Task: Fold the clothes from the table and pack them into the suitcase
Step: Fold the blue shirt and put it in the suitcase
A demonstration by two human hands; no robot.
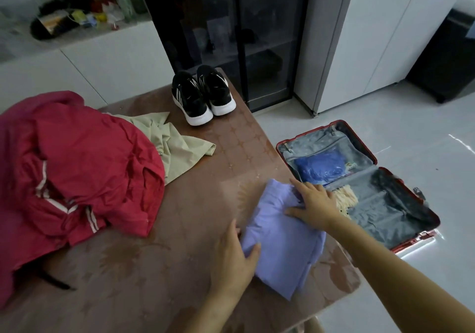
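Noted right fingers [299,185] straight and spread, holding nothing, pressing flat on upper right corner of folded lavender garment [282,253]; right hand [317,204] just right of frame centre, forearm running off to lower right. Noted left fingers [232,232] lying along garment's left edge with thumb hooked over the top layer, so logged left hand [231,258] as gripping that edge; could not tell depth of fingertips under the cloth. Found garment in lower centre of frame, on brown table [231,140] near its right edge, not yet in suitcase [390,214], open on floor at right of frame, just beside table. Spotted blue bundle [321,168] and cream fringed piece [344,199] already inside. Logged red jacket [77,165] and pale green shirt [180,147] unfolded at left of frame, black sneakers [203,96] at upper centre on table's far end. Judged garment light, soft, limp, likely to sag and spill its folds if lifted by one corner; not fragile, not slippery. Judged best hold as both hands under opposite long edges, thumbs clamped on top, keeping stack flat for the carry across to suitcase
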